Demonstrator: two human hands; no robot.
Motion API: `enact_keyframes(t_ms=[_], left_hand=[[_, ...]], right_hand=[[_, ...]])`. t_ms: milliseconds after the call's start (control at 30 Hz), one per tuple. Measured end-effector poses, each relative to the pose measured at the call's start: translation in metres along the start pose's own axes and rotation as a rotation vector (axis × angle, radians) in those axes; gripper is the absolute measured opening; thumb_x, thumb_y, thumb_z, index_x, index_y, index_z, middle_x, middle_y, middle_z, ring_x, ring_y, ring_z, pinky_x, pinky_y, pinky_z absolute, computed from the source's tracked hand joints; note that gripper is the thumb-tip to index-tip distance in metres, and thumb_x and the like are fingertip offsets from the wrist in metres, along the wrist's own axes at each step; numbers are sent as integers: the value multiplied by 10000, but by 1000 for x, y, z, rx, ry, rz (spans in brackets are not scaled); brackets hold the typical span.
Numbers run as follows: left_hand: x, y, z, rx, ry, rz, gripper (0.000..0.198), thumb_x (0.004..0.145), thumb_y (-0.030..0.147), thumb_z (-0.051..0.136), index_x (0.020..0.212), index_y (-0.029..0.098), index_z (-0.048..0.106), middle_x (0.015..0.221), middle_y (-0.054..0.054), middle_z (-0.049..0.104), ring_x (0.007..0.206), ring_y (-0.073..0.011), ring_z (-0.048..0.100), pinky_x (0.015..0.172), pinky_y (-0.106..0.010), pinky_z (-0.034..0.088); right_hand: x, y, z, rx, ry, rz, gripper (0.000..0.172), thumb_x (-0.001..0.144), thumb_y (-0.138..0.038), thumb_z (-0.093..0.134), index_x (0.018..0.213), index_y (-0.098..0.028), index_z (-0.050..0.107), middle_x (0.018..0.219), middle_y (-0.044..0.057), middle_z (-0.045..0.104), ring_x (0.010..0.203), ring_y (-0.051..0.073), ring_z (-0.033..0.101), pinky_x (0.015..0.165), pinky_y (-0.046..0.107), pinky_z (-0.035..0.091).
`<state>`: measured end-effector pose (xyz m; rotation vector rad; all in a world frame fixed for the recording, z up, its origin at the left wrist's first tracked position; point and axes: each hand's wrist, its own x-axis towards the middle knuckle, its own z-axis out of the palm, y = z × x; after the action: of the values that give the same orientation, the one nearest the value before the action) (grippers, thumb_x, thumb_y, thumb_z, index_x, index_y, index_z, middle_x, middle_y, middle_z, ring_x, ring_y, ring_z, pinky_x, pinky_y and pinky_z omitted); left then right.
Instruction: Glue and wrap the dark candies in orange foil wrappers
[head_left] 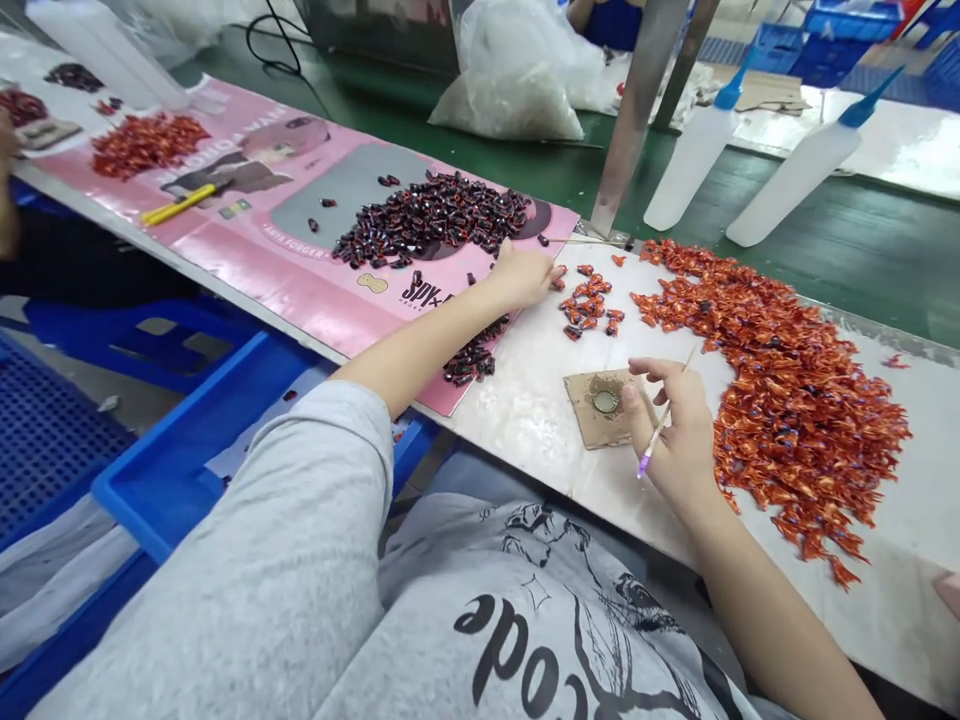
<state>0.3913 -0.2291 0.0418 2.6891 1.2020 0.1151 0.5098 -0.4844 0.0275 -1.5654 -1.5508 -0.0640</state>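
My left hand [523, 275] reaches to the right edge of the pink printed mat [315, 285], its fingertips closed by a small orange and dark piece. Just behind it on the mat lies a heap of dark pieces [435, 220]. Between thumb and fingers, my right hand [675, 430] holds a thin stick [657, 432] with a purple end. Beside that hand is a cardboard square [592, 425] with a round metal cap [605, 401] on it. A few orange and dark pieces [589, 303] lie between the hands. The large orange heap [802, 410] spreads to the right.
White squeeze bottles [694, 160] with blue tips stand behind the bench beside a metal post [634, 120]. A yellow cutter [178, 204] and a smaller orange heap [146, 143] are at left. Below the bench is a blue tray [180, 460]. Another person's arm shows at far left.
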Motion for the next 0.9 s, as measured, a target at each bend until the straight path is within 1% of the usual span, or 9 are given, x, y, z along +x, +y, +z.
enact_keyframes(t_ms=[133,233,300,433,533,633,767,833,900], left_hand=[[-15,-24,-12,29,104,-12,386,963,271,330,1033,146,688,1062,-175,721,1046,-325,630,994,-478,385],[-28,-41,-15,12,79,52,306,910,270,452,1060,152,692,1119,-167,707,1077,-316,623,959,-417,441],[-32,-46,-11,-7,85,113,351,878,253,513,1172,137,664,1229,-174,670,1150,-312,600,1001,-405,446],[-26,-41,5,-15,93,105,428,883,196,499,1288,121,616,1318,-178,627,1222,-302,566,1066,-415,429],[-14,-40,11,0,36,69,359,892,154,459,1155,106,698,1202,-189,676,1150,-311,603,1029,-436,450],[-13,-46,14,-83,138,86,329,868,111,472,1061,132,738,1127,-173,697,1115,-314,620,999,-450,466],[-46,-41,25,-578,398,137,187,827,134,620,936,198,757,988,-79,733,903,-210,663,856,-341,521],[-76,-24,35,-981,432,94,145,827,238,710,961,203,754,928,-42,734,725,-129,655,672,-252,514],[-110,2,46,-1397,406,8,242,810,385,775,990,226,749,890,-14,721,633,-79,644,544,-191,467]], right_hand=[[-1,2,1,104,17,138,415,1049,-502,386,1268,-186,540,992,81,685,903,198,635,740,342,498],[-2,1,2,139,111,205,634,1021,-676,220,1335,-177,453,974,78,662,835,180,624,702,328,484],[-2,1,2,94,167,236,555,1024,-644,282,1230,-178,502,987,89,647,891,196,621,748,346,491],[0,3,-1,64,134,242,138,959,-311,469,971,-203,555,932,64,656,840,192,602,746,343,481],[5,4,-4,95,100,278,75,845,-221,497,877,-207,563,851,43,664,774,192,586,715,341,457],[10,3,-6,167,8,353,95,775,-212,470,753,-212,563,757,32,657,737,199,584,692,342,432],[12,2,-4,263,-196,358,147,713,-181,421,629,-221,535,635,13,632,664,195,580,678,343,407],[12,3,-2,221,-268,333,168,699,-159,406,601,-219,529,599,5,624,622,187,570,708,353,405],[11,4,0,162,-326,333,194,704,-134,400,587,-217,531,583,1,623,592,179,557,730,358,407]])
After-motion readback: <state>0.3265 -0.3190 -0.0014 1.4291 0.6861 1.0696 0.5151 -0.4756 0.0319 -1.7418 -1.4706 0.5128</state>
